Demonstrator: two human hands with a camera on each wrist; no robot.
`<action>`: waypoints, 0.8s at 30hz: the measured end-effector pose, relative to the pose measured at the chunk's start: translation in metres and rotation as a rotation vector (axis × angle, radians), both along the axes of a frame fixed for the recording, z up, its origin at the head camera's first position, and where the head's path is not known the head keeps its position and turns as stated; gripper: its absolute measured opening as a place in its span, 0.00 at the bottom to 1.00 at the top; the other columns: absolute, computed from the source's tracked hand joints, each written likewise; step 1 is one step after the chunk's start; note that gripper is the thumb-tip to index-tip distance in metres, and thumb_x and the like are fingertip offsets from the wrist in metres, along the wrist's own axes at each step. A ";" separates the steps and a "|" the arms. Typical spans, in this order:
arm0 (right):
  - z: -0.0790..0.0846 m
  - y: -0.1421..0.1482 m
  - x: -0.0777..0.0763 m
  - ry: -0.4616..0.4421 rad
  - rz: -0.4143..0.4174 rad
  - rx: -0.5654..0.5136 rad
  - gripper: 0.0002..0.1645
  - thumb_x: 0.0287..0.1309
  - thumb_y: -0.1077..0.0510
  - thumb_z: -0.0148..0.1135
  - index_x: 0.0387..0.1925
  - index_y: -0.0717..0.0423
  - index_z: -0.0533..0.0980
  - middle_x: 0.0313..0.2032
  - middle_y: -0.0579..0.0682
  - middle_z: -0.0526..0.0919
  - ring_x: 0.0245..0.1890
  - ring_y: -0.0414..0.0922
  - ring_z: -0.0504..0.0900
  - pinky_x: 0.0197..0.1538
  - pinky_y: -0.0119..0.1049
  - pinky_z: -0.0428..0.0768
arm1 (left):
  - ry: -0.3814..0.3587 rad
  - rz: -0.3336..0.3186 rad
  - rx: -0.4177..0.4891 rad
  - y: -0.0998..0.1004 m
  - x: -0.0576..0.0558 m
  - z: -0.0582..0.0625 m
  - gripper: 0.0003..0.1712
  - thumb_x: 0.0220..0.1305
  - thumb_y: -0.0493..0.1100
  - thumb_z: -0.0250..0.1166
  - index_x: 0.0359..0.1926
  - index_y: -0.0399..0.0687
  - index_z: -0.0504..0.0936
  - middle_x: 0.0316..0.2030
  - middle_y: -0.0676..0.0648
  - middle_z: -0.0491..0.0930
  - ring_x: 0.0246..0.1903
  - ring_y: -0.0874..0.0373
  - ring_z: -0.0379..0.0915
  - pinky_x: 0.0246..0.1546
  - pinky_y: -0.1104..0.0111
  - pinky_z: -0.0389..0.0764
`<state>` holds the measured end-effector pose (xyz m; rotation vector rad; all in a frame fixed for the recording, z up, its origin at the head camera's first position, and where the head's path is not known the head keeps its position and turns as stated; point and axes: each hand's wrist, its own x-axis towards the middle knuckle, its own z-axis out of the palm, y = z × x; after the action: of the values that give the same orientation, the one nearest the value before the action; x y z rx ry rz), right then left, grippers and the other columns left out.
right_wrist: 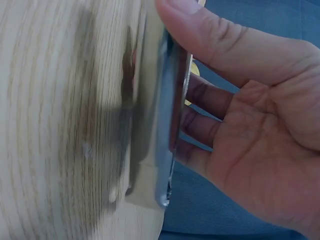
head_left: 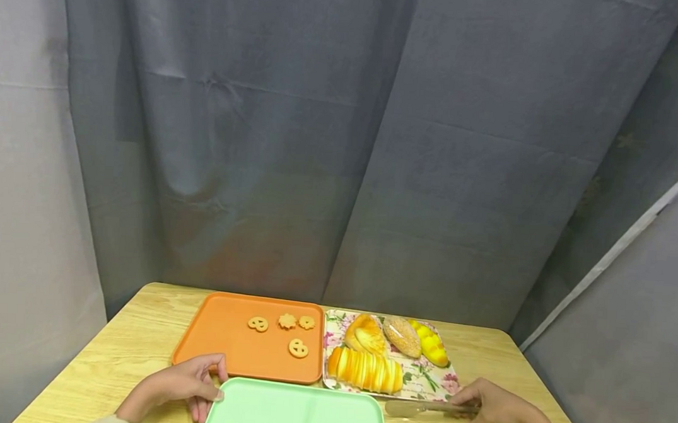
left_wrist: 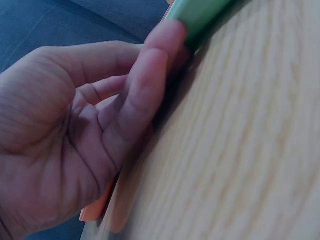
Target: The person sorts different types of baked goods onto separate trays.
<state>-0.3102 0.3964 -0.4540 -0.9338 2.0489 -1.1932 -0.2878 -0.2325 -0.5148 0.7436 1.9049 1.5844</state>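
At the near edge of the table, my left hand (head_left: 188,383) holds the left rim of a light green tray (head_left: 262,400) between thumb and fingers. The left wrist view shows those fingertips (left_wrist: 150,65) at the tray's edge, partly hiding it. On the other side, my right hand (head_left: 497,409) grips a pair of metal tongs (head_left: 407,408) around both arms, and the tongs' arms stand apart. Seen from the right wrist, the tongs (right_wrist: 155,120) lie between thumb and fingers, close above the wood. Their tips point left, toward the green tray.
Behind the green tray lies an orange tray (head_left: 220,332) with several cookies (head_left: 297,348). Beside it, a floral tray (head_left: 430,383) bears a sliced loaf (head_left: 366,370), a folded pastry (head_left: 366,334), a seeded bun (head_left: 402,336) and a yellow braided bread (head_left: 431,345). Grey curtains (head_left: 262,139) surround the wooden table (head_left: 480,350).
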 end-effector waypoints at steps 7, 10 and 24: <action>0.003 -0.002 0.005 0.018 -0.026 0.063 0.25 0.45 0.67 0.69 0.48 0.70 0.77 0.43 0.55 0.83 0.36 0.33 0.73 0.42 0.29 0.75 | -0.004 0.004 -0.012 0.000 0.002 0.002 0.18 0.64 0.35 0.59 0.46 0.28 0.61 0.18 0.45 0.82 0.16 0.57 0.79 0.18 0.67 0.81; 0.005 -0.004 0.005 0.010 0.002 0.053 0.25 0.45 0.67 0.69 0.48 0.71 0.76 0.41 0.51 0.84 0.34 0.32 0.71 0.41 0.29 0.75 | -0.008 0.004 -0.012 0.000 0.003 0.003 0.18 0.64 0.35 0.58 0.46 0.27 0.61 0.18 0.45 0.82 0.16 0.57 0.79 0.18 0.67 0.81; 0.047 -0.028 -0.007 0.141 -0.127 0.148 0.21 0.63 0.60 0.56 0.54 0.70 0.72 0.41 0.62 0.82 0.37 0.45 0.82 0.38 0.35 0.81 | -0.007 0.084 -0.132 0.007 0.003 0.012 0.18 0.60 0.38 0.63 0.42 0.32 0.64 0.17 0.40 0.81 0.14 0.56 0.78 0.15 0.67 0.80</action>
<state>-0.3176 0.3688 -0.4065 -0.8492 2.3043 -1.0478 -0.2846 -0.2260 -0.5027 0.6094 2.0372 1.4913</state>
